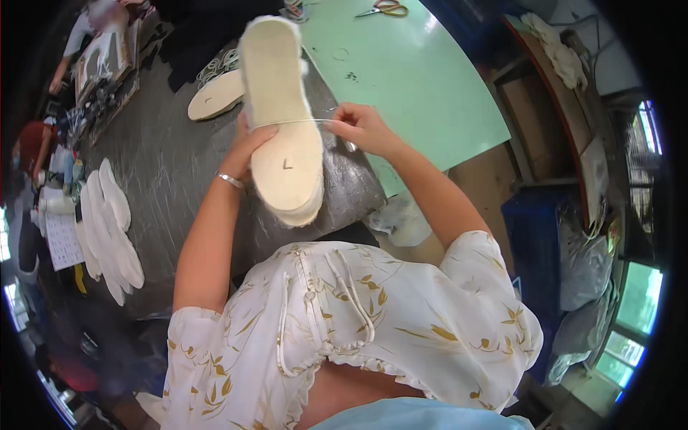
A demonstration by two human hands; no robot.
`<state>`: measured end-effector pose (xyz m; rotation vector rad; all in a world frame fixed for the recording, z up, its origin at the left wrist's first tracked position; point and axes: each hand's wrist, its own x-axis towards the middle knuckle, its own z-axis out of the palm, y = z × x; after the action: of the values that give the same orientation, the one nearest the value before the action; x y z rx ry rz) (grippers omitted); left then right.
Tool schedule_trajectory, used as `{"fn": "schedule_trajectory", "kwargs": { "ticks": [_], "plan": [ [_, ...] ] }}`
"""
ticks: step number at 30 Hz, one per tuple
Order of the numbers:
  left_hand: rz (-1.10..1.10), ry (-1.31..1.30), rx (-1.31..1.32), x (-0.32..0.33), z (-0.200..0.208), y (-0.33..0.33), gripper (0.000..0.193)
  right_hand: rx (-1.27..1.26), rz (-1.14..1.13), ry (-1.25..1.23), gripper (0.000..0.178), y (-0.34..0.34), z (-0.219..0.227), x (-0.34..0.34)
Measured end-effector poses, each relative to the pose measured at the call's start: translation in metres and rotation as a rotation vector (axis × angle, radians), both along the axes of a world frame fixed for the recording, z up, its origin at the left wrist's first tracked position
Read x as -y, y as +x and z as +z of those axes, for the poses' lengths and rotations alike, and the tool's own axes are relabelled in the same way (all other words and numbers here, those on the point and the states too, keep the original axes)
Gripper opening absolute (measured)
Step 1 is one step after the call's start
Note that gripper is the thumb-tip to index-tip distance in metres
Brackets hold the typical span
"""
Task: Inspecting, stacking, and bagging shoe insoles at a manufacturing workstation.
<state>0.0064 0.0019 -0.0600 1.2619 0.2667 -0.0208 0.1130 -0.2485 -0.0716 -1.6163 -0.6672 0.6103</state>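
Note:
A thick stack of cream, fleecy insoles (288, 172) is held upright over the dark table, soles facing me. My left hand (247, 147) is closed around its left side, the thumb lying on the top insole. A thin white cord (304, 121) runs straight across the middle of the stack. At the right, my right hand (358, 129) is closed in a pinch on the cord, just off the stack's edge. Behind the stack lies another insole (215, 97), partly hidden, beside a loose bundle of white cord (218, 66).
The dark table (172, 186) meets a green tabletop (408, 86) holding scissors (387, 8). Several white insoles (107, 229) lie at the left edge. Clear plastic bags (403, 218) hang by the table corner. A blue bin (534, 244) stands right. Other people are at the far left.

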Motion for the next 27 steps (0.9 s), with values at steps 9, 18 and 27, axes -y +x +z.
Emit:
{"fn": "schedule_trajectory", "kwargs": {
  "ticks": [9, 18, 27],
  "plan": [
    [0.054, 0.029, -0.162, 0.031, 0.077, -0.045, 0.058, -0.503, 0.227, 0.611, 0.09, -0.066, 0.043, -0.026],
    [-0.241, 0.911, 0.106, 0.092, 0.096, 0.001, 0.082, -0.577, 0.122, 0.995, 0.075, -0.084, 0.021, 0.006],
    [-0.432, 1.019, 0.285, 0.174, 0.133, 0.017, 0.077, -0.786, -0.231, 0.997, 0.054, -0.066, -0.016, 0.07]
  ]
}}
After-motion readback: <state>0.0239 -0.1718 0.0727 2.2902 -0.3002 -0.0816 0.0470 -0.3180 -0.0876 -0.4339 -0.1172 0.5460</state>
